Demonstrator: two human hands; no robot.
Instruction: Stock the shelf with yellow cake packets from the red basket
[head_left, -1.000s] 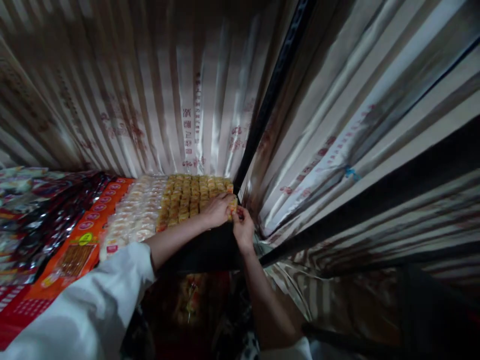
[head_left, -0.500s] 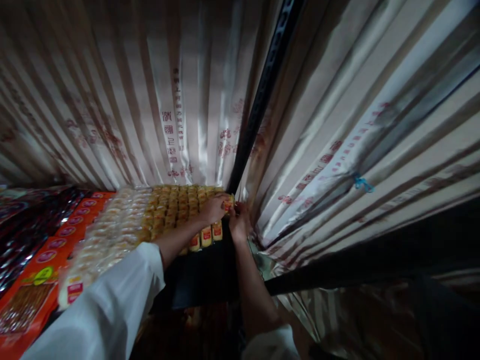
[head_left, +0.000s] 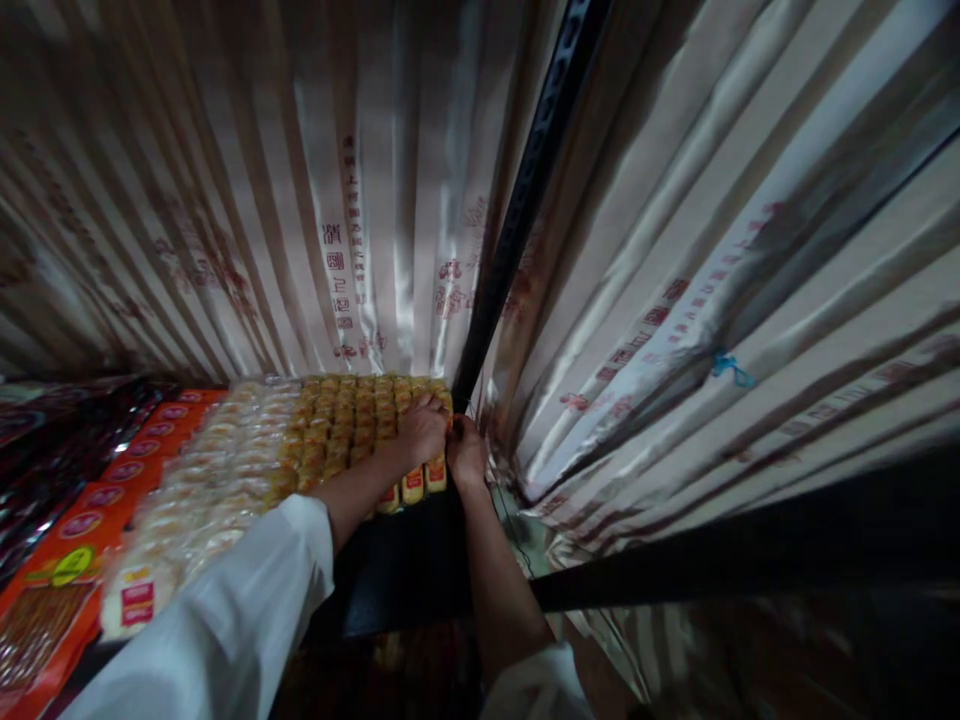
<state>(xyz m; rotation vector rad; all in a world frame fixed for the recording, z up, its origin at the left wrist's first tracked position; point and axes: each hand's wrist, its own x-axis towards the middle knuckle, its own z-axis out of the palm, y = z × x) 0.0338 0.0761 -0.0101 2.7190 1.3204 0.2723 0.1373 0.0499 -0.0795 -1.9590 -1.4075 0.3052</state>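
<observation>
Back curtain [head_left: 255, 190]: pale, satiny, in long folds, printed with Chinese characters and reddish motifs. Side curtain [head_left: 645, 290]: similar cloth and print; blue tie [head_left: 733, 371] attached. Post [head_left: 517, 225]: black, slotted, standing at the corner between curtains. Shelf [head_left: 405, 585]: black, flat. Beam [head_left: 720, 535]: black, lower right. Light: dim, faint sheen on folds.

The left hand [head_left: 424, 432] hides several yellow packets [head_left: 337, 420] near the right end of the rows; what lies between the 2 hands, at the fingertips of the right hand [head_left: 468, 455], is too small and dim to tell. The left sleeve [head_left: 225, 620] covers part of the white packets [head_left: 187, 480] and leaves by the near edge. Dark packages [head_left: 45, 480] at left are blurred and cut off. Small curtain print [head_left: 355, 220] is illegible.
</observation>
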